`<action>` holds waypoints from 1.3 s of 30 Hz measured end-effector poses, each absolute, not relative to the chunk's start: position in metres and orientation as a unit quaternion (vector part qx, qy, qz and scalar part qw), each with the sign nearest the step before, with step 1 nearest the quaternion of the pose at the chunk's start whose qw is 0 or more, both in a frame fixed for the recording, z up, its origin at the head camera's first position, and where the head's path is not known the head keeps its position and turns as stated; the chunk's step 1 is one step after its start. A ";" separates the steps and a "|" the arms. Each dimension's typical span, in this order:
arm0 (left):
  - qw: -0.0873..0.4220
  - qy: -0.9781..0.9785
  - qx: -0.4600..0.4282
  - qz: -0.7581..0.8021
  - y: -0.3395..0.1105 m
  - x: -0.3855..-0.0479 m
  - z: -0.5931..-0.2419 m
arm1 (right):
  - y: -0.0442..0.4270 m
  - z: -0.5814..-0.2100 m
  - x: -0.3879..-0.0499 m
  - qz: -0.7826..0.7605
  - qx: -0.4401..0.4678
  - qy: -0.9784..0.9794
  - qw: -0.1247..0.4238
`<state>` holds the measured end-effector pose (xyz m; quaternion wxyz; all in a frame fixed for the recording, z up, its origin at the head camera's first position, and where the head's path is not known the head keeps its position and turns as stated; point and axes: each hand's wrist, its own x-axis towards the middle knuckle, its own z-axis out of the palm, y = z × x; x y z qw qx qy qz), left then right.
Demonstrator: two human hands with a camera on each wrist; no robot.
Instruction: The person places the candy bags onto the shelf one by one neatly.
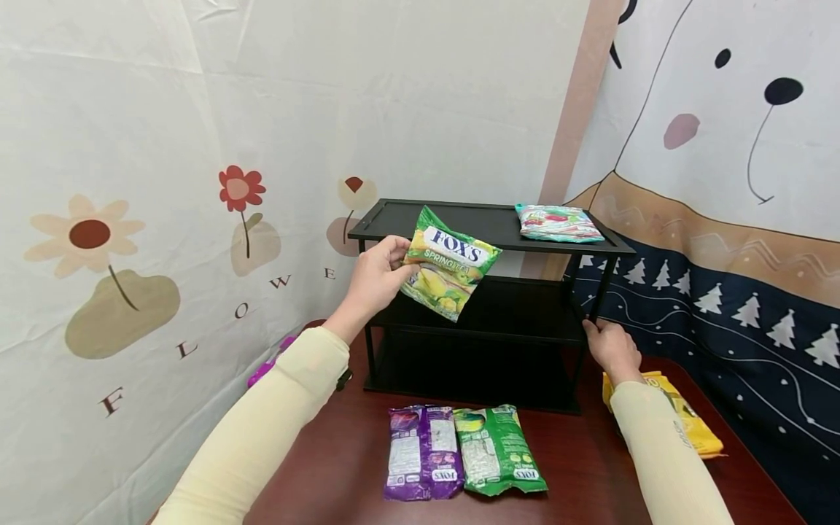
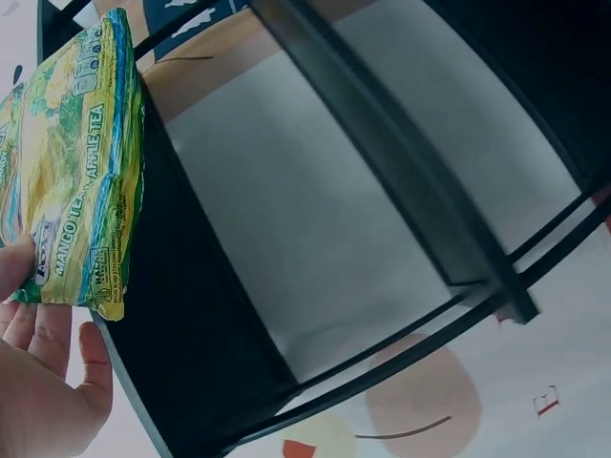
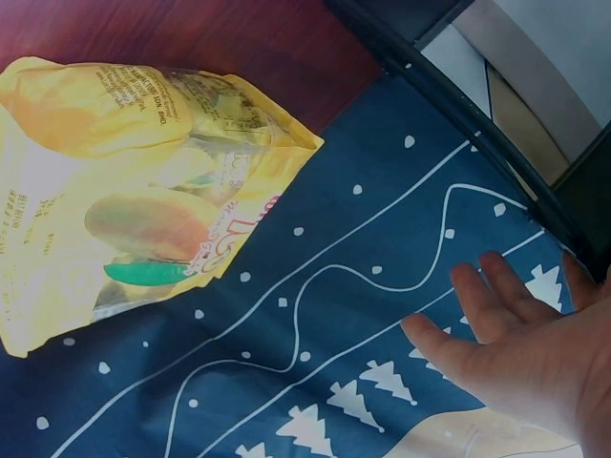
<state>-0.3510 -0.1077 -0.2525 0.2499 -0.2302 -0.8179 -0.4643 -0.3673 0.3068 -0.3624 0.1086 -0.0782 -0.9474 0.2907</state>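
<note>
L hand [image 1: 377, 283] pinched the bag [image 1: 451, 266] by one edge in front of rack [image 1: 453, 223]; R hand [image 1: 615, 348] was at its R side (couldn't tell if gripping). Bag was prob. light, soft & slick, so edge hold seemed best

Bag [image 1: 559, 223] on rack [image 1: 453, 217], two packets [image 1: 492, 453] before, pouch [image 1: 692, 419] right, unclear object [image 1: 265, 370] left

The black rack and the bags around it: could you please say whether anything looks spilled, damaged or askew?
Nothing stands out: the black rack stands upright, and I see no spill or tear. The yellow-green bag is tilted, but the left hand holds it.
</note>
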 end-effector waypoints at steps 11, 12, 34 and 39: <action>0.219 -0.785 -0.195 -0.545 -0.096 -0.370 -0.212 | 0.309 -0.364 -0.369 0.288 -0.079 -0.948 0.114; 0.215 -0.782 -0.188 -0.554 -0.095 -0.372 -0.208 | 0.309 -0.364 -0.370 0.288 -0.079 -0.948 0.114; 0.217 -0.813 -0.075 -0.535 -0.070 -0.410 -0.181 | 0.305 -0.366 -0.371 0.297 -0.080 -0.943 0.126; 0.260 -0.849 -0.112 -0.445 -0.071 -0.406 -0.187 | 0.309 -0.365 -0.372 0.294 -0.078 -0.944 0.128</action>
